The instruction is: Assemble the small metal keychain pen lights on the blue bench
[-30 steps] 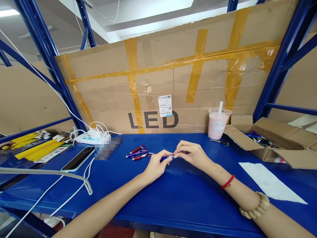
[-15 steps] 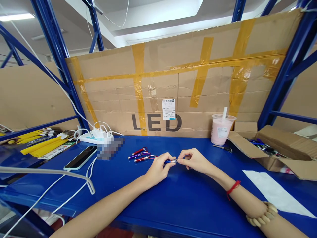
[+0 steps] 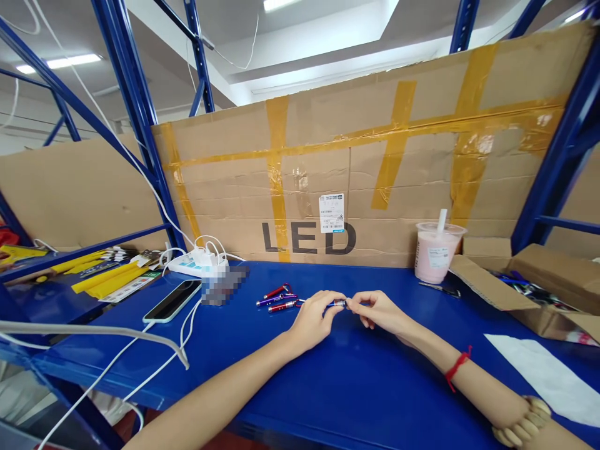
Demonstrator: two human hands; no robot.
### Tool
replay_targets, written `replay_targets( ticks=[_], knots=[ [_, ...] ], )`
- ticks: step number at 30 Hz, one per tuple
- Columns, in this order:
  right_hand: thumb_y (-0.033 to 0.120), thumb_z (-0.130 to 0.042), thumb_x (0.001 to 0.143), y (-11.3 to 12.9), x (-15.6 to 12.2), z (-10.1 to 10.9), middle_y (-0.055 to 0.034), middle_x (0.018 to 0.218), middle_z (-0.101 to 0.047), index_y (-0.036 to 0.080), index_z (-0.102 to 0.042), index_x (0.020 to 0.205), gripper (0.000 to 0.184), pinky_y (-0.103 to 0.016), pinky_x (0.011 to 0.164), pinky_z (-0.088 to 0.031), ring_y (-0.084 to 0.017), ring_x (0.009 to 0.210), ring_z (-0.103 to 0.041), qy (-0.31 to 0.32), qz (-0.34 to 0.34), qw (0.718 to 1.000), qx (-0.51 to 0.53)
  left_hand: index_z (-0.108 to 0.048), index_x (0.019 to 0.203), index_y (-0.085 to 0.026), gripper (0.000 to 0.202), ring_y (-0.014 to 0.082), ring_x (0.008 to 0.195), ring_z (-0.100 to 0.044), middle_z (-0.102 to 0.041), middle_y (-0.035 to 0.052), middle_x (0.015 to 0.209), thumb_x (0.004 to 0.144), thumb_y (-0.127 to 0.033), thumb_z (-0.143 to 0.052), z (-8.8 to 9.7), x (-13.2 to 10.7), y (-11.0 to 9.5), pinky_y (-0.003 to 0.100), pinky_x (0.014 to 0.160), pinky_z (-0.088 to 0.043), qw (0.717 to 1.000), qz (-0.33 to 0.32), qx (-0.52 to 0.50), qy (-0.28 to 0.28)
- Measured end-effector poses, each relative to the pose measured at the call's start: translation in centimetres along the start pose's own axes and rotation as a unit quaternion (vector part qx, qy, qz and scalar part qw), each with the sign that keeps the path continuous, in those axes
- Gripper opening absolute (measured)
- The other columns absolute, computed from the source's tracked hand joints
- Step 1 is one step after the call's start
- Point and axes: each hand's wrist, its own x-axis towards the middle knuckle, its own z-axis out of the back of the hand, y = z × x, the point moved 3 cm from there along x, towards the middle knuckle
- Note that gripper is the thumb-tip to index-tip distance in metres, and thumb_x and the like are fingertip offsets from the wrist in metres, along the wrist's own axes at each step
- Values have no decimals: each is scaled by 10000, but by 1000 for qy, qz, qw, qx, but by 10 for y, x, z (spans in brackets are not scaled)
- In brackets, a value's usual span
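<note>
My left hand (image 3: 313, 324) is closed around a small blue keychain flashlight (image 3: 339, 302), thumb and fingers pinching its barrel. Its silver end points right, out of my left fingers. At that end, the thumb and forefinger of my right hand (image 3: 379, 309) are pinched together. Whether they also hold a tiny separate part is too small to make out. Just left of my left hand, two red flashlights, a nearer one (image 3: 282, 307) and a farther one (image 3: 276, 290), lie on the blue tabletop (image 3: 347, 387). A purple flashlight (image 3: 276, 300) lies between them.
At the left are a phone (image 3: 173, 301), a white power strip (image 3: 199, 262) with cables, and yellow packages (image 3: 110, 280). A pink drink cup (image 3: 437, 253), a dark slim tool (image 3: 440, 289), an open carton (image 3: 529, 312) and white paper (image 3: 544, 375) are at the right. Cardboard (image 3: 225, 206) stands behind.
The camera view has shifted, so everything appears farther right and slightly lower. My right fingertips are closer to my left ones at the flashlight's silver end. The lying flashlights have stayed put.
</note>
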Motion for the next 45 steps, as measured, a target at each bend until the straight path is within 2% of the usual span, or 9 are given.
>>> replay_targets(
  ticks=[6,11,16,21,29,32,37,45],
  knots=[
    [562,-710,545,8,-3,4,17,473,-441,108,-566,647,487,-186,425,-304,-58,435,-400,-7,40,999,7,-550,1078,-151,245,164,938,-561,-607,76,1021,916,-220,-380,-5,0,5,293,846,-446,1000,4,20,-15],
    [508,-707,599,12,-6,5,16,488,-466,105,-594,676,425,-176,425,-320,-52,429,-410,-24,57,998,3,-544,1087,-161,252,145,921,-571,-601,68,1037,926,-241,-367,-6,1,8,265,830,-456,1000,14,21,-19],
    [537,-649,673,14,-7,6,7,490,-488,101,-650,854,473,-170,427,-334,-57,430,-429,-22,63,998,10,-542,1107,-172,267,142,951,-565,-594,63,1061,930,-265,-365,-4,2,14,260,844,-444,999,29,25,-5],
    [510,-663,670,16,-7,6,-3,494,-505,85,-657,888,477,-167,430,-348,-55,433,-432,-32,69,997,10,-540,1097,-181,265,132,860,-568,-600,42,989,928,-281,-361,-5,3,16,254,803,-445,998,57,16,9],
    [427,-673,673,7,-1,9,-29,600,-563,87,-656,945,436,-163,408,-352,-62,467,-469,-61,66,996,18,-505,1052,-185,228,138,864,-544,-587,29,976,932,-284,-337,-2,4,9,253,815,-403,995,91,-3,36],
    [412,-674,670,4,0,10,-39,654,-582,91,-658,939,420,-164,407,-353,-57,472,-472,-62,63,996,24,-502,1034,-184,219,125,802,-528,-580,19,926,932,-291,-340,-2,4,10,239,772,-395,995,98,-17,32],
    [375,-671,679,5,-1,10,-28,624,-567,88,-657,945,391,-160,413,-351,-55,469,-472,-64,54,996,19,-504,1018,-177,216,106,686,-483,-553,0,799,930,-300,-348,-3,4,13,220,686,-373,993,113,-32,18],
    [347,-653,699,6,-1,10,-49,772,-608,99,-654,958,359,-165,410,-349,-43,467,-477,-73,61,995,30,-502,1015,-179,206,97,690,-482,-553,-4,830,928,-294,-355,-4,2,12,211,682,-369,994,105,-37,19]
  ],
)
